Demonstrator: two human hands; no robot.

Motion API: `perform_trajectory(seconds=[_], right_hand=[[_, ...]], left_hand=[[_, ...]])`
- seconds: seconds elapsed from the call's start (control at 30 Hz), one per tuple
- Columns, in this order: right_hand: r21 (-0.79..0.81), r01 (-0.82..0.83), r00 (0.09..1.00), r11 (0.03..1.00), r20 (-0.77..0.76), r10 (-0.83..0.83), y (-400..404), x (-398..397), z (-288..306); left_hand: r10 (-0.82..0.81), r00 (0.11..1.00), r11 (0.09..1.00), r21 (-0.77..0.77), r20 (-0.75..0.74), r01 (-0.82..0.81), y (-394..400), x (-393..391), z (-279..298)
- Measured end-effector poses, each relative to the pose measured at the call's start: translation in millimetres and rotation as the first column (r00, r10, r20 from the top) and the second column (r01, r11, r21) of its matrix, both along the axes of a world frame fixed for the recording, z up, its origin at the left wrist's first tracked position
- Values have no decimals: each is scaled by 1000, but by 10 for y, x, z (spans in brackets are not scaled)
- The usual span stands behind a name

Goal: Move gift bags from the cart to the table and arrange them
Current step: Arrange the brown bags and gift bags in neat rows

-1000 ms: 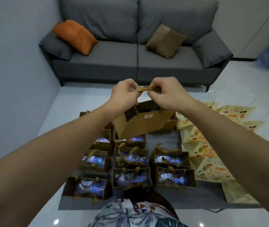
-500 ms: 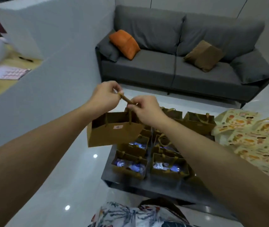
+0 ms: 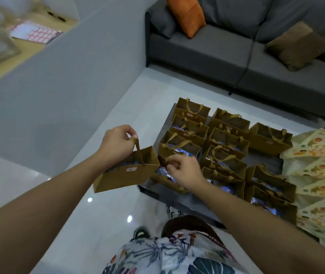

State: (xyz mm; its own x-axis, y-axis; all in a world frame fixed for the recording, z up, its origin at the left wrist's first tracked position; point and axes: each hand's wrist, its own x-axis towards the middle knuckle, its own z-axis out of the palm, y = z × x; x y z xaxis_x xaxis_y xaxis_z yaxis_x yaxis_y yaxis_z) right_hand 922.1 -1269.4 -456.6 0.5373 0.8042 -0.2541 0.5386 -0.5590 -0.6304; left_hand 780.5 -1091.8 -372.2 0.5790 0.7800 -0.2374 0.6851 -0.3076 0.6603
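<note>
Right now, in the head view, the left hand is pinching the handle of a brown gift bag and holding it in the air, out past the near left corner of the dark cart surface. The right hand is reaching down just beside it with curled fingers, apparently closing on the handle of another bag at that corner, though its hold is partly hidden. By my reading, the pickup step is under way: one bag is lifted, a second is being taken.

Next, both bags need carrying clear of the packed rows of bags lying beyond the right hand. Open floor is lying below and left of the left hand, giving room to swing. Printed paper bags are crowding the space right of the right hand.
</note>
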Motion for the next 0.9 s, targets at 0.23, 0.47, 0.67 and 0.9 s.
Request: perform_trajectory(seconds=[0.23,0.47,0.67,0.9], right_hand=[[-372,-70,989,926,98,114,-100,264,-576],[-540,-356,925,763,-91,368,-62,247,-1320],[-577,-343,930,741,-99,353,342,322,-1788],[-555,-170,985,814,-114,128,508,318,-1978]], left_hand=[[90,989,986,-131,-121,-105,-100,-87,-485],[299,944,935,-156,-138,-319,-92,-287,-861],[346,915,907,-176,-205,-383,-145,-419,-1175],[384,883,882,-175,-270,-437,-148,-605,-1428]])
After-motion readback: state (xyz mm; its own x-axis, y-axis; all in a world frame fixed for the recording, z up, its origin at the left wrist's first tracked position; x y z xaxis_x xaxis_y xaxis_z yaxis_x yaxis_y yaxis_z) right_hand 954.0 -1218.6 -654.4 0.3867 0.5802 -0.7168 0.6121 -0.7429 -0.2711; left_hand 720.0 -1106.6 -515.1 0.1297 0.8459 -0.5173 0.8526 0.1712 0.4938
